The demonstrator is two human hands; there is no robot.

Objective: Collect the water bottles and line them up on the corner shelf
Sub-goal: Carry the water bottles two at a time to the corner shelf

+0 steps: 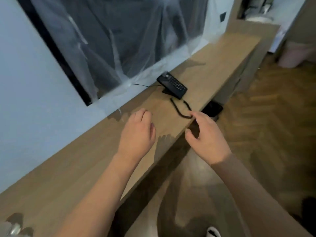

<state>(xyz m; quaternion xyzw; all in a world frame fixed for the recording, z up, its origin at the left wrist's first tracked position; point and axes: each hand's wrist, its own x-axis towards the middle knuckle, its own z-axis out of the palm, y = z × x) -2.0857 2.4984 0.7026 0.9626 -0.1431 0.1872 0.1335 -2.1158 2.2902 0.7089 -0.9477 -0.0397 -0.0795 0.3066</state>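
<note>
At the bottom left corner we see a clear, shiny shape (12, 228) on the counter (68, 168), cut off by the frame edge and too blurred to name; it may be a bottle, well behind our left hand's fingers, but we cannot tell. No other bottle shows. Our left hand (138, 132) hovers over the counter, fingers (145, 113) loosely curled and holding nothing. Beyond those fingers hangs a dark panel wrapped in crinkled plastic sheet (119, 40), its contents hard to make out. Ahead, between both sets of fingers, a black telephone (171, 85) sits on the counter, its coiled cord (179, 110) looping toward our right hand (207, 139), whose fingers (196, 114) are relaxed, empty, just beside the cord. Past them a dark object (212, 108) lies partly hidden below the counter's edge, above the wooden floor (273, 117).
</note>
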